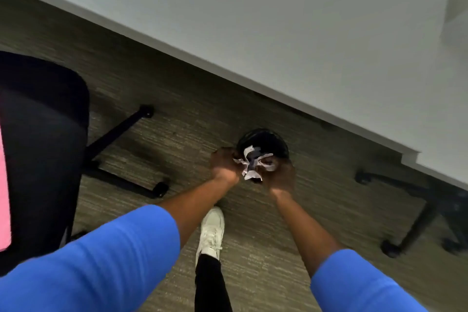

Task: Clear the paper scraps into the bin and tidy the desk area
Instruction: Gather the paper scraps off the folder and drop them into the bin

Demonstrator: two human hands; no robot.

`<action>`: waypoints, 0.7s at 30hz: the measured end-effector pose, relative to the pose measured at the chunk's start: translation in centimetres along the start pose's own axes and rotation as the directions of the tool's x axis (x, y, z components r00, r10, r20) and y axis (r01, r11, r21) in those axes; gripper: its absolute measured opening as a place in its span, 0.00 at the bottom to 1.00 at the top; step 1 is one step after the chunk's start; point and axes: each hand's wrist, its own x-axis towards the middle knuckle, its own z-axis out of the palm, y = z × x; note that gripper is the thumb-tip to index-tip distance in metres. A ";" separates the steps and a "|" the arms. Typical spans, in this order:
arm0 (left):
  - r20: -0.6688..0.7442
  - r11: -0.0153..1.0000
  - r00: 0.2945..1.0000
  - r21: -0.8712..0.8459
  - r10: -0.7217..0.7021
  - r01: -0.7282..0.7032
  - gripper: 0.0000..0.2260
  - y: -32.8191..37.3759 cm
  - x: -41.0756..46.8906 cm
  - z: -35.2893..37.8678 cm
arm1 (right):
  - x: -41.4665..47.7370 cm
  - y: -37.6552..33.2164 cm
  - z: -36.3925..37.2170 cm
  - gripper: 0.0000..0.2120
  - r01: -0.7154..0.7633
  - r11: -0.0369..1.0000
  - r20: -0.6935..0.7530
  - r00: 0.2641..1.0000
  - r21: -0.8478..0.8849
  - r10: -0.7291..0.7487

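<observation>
We hold the scraps [253, 163] bunched between both hands, left hand [224, 163] and right hand [279, 175] each closed on the wad, right over the mouth of the bin [263, 144] on the floor by the desk [278, 33]. The bin lies straight below and slightly beyond (its near rim hidden by paper and hands), and blur hides whether any scraps are already inside.

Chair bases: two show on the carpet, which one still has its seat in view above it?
The left chair base: its black seat fills the frame's left edge. The right chair base shows only legs and casters under the desk.
</observation>
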 end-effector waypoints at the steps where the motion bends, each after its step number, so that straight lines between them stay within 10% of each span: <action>1: -0.003 1.000 1.000 -0.001 -0.023 0.023 0.11 0.2 0.8 1.1 | 1.0 0.7 0.0 0.13 0.018 1.000 -0.018 1.000 0.021 -0.017; 10: 0.112 0.948 0.969 -0.209 -0.221 0.240 0.11 0.0 7.5 9.3 | 7.1 5.1 1.0 0.07 0.044 0.999 -0.048 0.998 0.022 -0.043; 21: 0.462 0.610 0.856 -0.616 -0.232 0.498 0.21 0.9 8.0 10.6 | 8.0 6.3 0.1 0.16 0.004 1.000 0.017 1.000 -0.026 -0.004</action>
